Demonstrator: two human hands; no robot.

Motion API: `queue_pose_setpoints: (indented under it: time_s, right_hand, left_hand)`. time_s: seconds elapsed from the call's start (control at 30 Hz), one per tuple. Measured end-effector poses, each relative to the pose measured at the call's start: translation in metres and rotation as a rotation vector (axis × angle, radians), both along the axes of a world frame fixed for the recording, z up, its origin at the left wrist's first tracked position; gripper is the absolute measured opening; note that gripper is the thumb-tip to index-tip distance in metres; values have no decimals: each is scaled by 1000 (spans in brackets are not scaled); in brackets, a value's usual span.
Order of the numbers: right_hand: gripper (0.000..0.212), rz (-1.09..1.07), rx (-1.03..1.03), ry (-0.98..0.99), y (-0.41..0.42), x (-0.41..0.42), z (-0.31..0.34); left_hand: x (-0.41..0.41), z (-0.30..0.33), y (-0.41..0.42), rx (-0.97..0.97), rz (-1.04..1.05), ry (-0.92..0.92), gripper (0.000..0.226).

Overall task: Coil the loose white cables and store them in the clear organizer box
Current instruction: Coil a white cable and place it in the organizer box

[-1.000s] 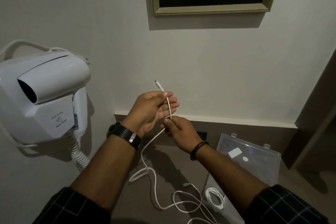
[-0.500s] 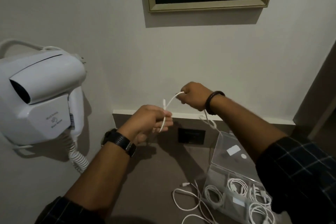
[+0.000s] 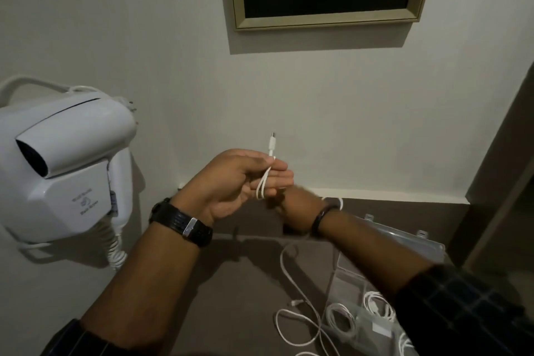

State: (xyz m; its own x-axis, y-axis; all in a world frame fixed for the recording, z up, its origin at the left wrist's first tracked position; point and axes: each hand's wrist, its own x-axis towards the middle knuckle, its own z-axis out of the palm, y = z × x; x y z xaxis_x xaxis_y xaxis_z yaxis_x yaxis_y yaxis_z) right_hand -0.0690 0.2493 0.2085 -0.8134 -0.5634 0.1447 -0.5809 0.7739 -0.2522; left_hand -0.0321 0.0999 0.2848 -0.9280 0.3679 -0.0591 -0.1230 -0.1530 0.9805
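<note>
On the wall at the far left I see a white hair dryer (image 3: 62, 165) in its holder, and just right of it my left hand (image 3: 239, 182) is curled around a folded loop of white cable (image 3: 263, 186), the plug end sticking up above the fingers. My right hand (image 3: 294, 208) sits just behind and below it, blurred; I cannot tell its grip. More cable trails across the counter (image 3: 231, 298) to the clear box (image 3: 404, 240) at the right edge, open with coils inside.
</note>
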Motion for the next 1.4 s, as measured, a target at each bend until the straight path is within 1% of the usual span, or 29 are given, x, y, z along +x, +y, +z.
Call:
queue_pose_setpoints:
  time_s: [0.03, 0.1, 0.17, 0.23, 0.27, 0.33, 0.37, 0.4, 0.43, 0.47, 0.53, 0.57, 0.6, 0.77, 0.83, 0.9, 0.93, 1.0, 1.03, 1.1, 1.2, 1.27, 1.3, 1.33, 1.4]
  right_hand:
    - [27, -26, 47, 25, 9, -12, 10]
    - [24, -68, 65, 67, 22, -29, 36]
    - [35, -107, 24, 45, 26, -36, 61]
    - [39, -150, -88, -9, 23, -34, 76]
    - [40, -162, -158, -35, 20, -29, 79]
    - [42, -153, -295, -72, 7, -15, 81]
    - [42, -139, -369, -101, -1, -7, 81]
    - [40, -115, -452, -146, -8, 3, 78]
    - [36, -81, -539, -195, -14, 12, 74]
    - [34, -46, -610, -230, -19, 21, 66]
    - [33, 6, -668, -281, -25, 37, 46]
    - [31, 21, -681, -317, -27, 43, 36]
    - [30, 32, -689, -353, -28, 47, 27]
    - [31, 31, -572, -412, -28, 45, 9]
    - [26, -25, -475, -407, -21, 32, 11]
    - [20, -117, -342, -270, -10, 10, 23]
    - [19, -167, -311, -188, -1, -2, 32]
    - [12, -233, -242, -35, 13, -20, 55]
    - [19, -256, -190, 20, 17, -27, 69]
    - [27, -279, -87, 93, 19, -36, 89]
    - [27, -278, -9, 134, 12, -34, 104]
    - [30, -277, -27, 90, 11, -28, 107]
    - [32, -268, -69, 55, 11, -23, 108]
    - [34, -248, -124, 17, 11, -17, 109]
    - [36, -170, -227, -60, 4, 0, 104]
  left_hand:
    - [2, -2, 0, -50, -20, 18, 25]
    - [2, -10, 0, -160, -8, 19, 25]
    - [-3, -17, 1, -222, 115, 0, 23]
    - [-10, -23, 2, -197, 301, 3, 20]
    - [-13, -25, 4, -212, 379, 32, 20]
    - [-15, -25, 8, -350, 484, 137, 22]
    - [-14, -23, 11, -387, 507, 177, 23]
    - [-14, -21, 12, -363, 518, 198, 23]
    - [-13, -17, 12, -261, 514, 176, 22]
    - [-12, -12, 11, -109, 482, 115, 21]
    - [-12, -3, 6, 187, 345, -46, 23]
    - [-11, 1, 4, 260, 279, -106, 26]
    - [-10, 3, 3, 282, 231, -132, 28]
    - [2, 12, 8, 275, 113, -103, 28]
    - [6, 15, 12, 271, 63, -88, 28]
    - [10, 16, 14, 273, 9, -57, 28]
    - [12, 16, 14, 252, -13, -32, 29]
    - [13, 11, 13, 151, -33, 3, 31]
    - [14, 7, 12, 81, -28, 2, 31]
    - [12, -1, 9, -40, 19, -18, 29]
    - [-1, -9, 7, -97, 194, -10, 26]
    - [-12, -16, 3, -240, 390, 59, 23]
    - [-17, -20, 0, -310, 475, 82, 23]
    - [-20, -23, -4, -311, 528, 81, 23]
    - [-24, -24, -11, -147, 525, 69, 23]
